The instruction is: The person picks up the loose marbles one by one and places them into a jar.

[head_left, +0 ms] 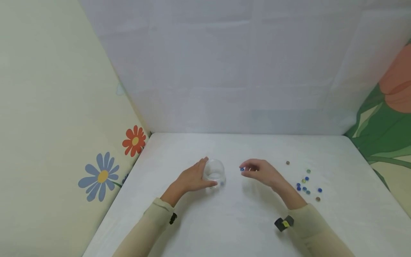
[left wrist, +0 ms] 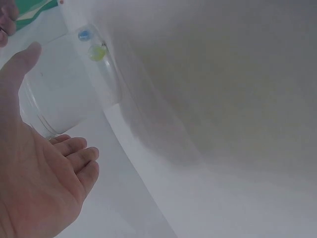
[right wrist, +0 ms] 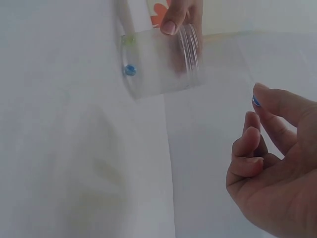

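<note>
On the white table, between flowered walls, left grip holds a jar; right grip pinches a blue bead.

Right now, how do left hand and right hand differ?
The left hand wraps round the clear jar; the right hand pinches a blue bead. The left hand touches the table; the right hand hangs above it. Both wear beige sleeves.
</note>
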`<action>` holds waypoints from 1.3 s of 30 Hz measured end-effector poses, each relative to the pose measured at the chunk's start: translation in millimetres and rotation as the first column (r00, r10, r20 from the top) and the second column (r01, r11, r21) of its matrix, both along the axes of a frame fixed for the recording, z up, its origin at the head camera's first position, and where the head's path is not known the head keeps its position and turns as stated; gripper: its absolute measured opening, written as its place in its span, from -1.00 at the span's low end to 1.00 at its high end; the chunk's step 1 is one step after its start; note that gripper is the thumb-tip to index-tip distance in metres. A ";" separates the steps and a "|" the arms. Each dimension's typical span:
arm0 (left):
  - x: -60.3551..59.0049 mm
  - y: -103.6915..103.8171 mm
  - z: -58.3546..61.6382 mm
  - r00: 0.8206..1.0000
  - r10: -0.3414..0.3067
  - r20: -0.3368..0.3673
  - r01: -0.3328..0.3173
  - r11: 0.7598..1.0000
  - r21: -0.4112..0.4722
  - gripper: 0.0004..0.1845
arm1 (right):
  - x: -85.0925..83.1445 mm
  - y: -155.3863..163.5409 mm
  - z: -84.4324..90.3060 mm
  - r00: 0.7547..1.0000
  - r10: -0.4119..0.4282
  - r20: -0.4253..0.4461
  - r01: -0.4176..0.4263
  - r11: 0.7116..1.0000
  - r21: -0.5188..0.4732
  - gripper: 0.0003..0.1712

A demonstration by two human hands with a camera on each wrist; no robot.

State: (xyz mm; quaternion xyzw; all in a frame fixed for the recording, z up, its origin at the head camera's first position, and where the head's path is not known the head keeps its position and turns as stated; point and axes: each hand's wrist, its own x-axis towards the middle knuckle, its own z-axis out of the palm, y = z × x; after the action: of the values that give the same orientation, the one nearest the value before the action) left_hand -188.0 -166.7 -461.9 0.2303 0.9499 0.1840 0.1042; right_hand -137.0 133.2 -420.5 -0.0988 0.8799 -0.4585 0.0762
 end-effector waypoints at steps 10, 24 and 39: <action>-1.2 0.5 0.8 1.000 0.007 0.004 -0.007 1.000 0.001 0.23 | -5.6 -13.1 -0.5 1.000 0.023 0.012 -0.023 1.000 -0.012 -0.70; -1.0 0.9 2.2 1.000 0.004 0.012 -0.004 1.000 -0.001 0.24 | -15.5 -30.2 -2.3 0.999 0.038 0.008 -0.038 0.999 0.003 -0.69; -1.1 0.4 1.5 1.000 -0.007 0.002 0.007 1.000 0.010 0.23 | -23.1 -49.0 -0.4 0.997 0.076 -0.002 -0.076 0.996 -0.051 -0.73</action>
State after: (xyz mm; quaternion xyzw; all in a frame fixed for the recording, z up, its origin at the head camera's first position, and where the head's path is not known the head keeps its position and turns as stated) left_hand -189.1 -166.3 -460.4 0.2339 0.9480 0.1887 0.1045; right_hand -160.1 84.2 -420.9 -0.1339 0.8636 -0.4773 0.0912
